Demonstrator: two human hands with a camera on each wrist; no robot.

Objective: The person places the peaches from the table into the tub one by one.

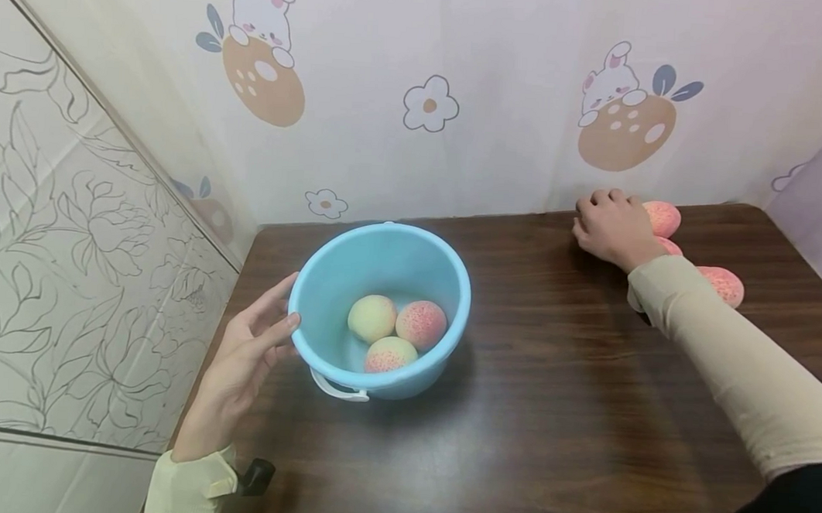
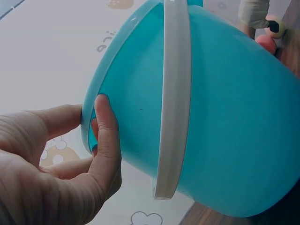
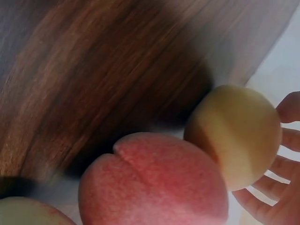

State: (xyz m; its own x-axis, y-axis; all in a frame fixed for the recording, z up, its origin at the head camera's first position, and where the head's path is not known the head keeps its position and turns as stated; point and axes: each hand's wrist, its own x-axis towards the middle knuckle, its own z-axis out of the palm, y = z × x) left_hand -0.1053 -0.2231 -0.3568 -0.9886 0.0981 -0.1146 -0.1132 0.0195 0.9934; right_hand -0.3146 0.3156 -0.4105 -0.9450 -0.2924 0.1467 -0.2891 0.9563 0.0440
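Note:
A light blue bucket point(image 1: 340, 284) with a white handle point(image 2: 174, 103) stands on the table, tilted in the left wrist view. Inside it lie a pale yellow peach point(image 1: 372, 319), a pink peach point(image 1: 421, 324) and a speckled peach point(image 1: 390, 355). At the bucket's left rim, my left hand point(image 1: 246, 348) pinches the edge between thumb and fingers. Far to the right, my right hand point(image 1: 615, 227) curls its fingers around a yellowish peach point(image 3: 234, 136), which the hand's back hides in the head view. Close beside that one sits a red peach point(image 3: 154, 183).
Several pink peaches, one of them a speckled peach point(image 1: 722, 286), lie by the right forearm near the table's back right corner. A patterned wall covering point(image 1: 500, 153) rises behind the dark wooden table point(image 1: 528, 418). A floral panel point(image 1: 71, 215) borders the left side.

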